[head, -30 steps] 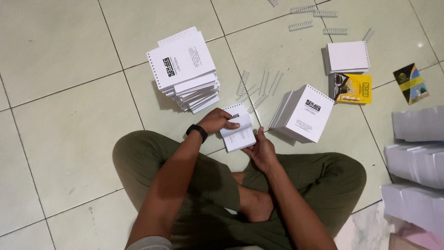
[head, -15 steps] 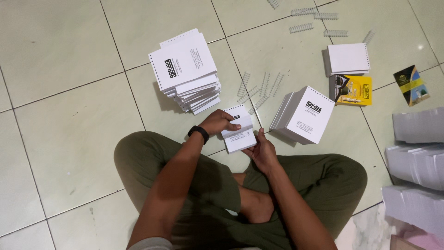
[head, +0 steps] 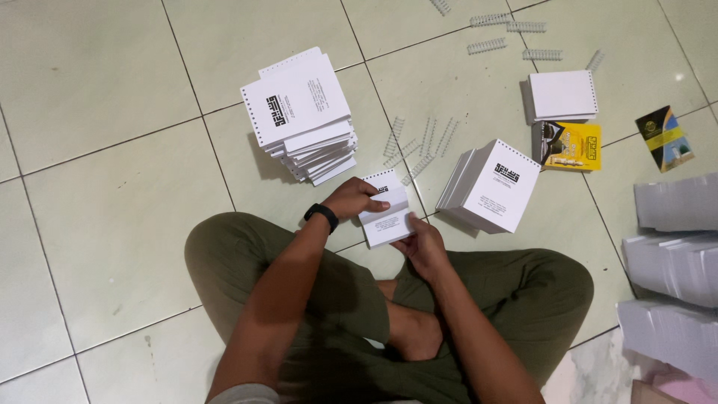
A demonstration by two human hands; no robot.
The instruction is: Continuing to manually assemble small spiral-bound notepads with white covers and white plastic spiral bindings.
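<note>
I sit cross-legged on a tiled floor and hold a small white booklet [head: 389,213] with a spiral edge at its top in front of my knees. My left hand [head: 357,199], with a black watch on the wrist, grips the booklet's upper left side, fingers curled over the spiral edge. My right hand [head: 423,247] holds the booklet's lower right corner from below. A tall untidy stack of punched white booklets [head: 303,116] stands to the left. A tilted stack of bound booklets [head: 490,185] rests to the right.
Loose wire binding coils [head: 422,142] lie on the floor between the stacks, more coils [head: 508,34] farther back. A white pad [head: 562,95], a yellow booklet [head: 572,146] and a dark card [head: 664,138] lie at right. Piles of white sheets [head: 673,254] line the right edge.
</note>
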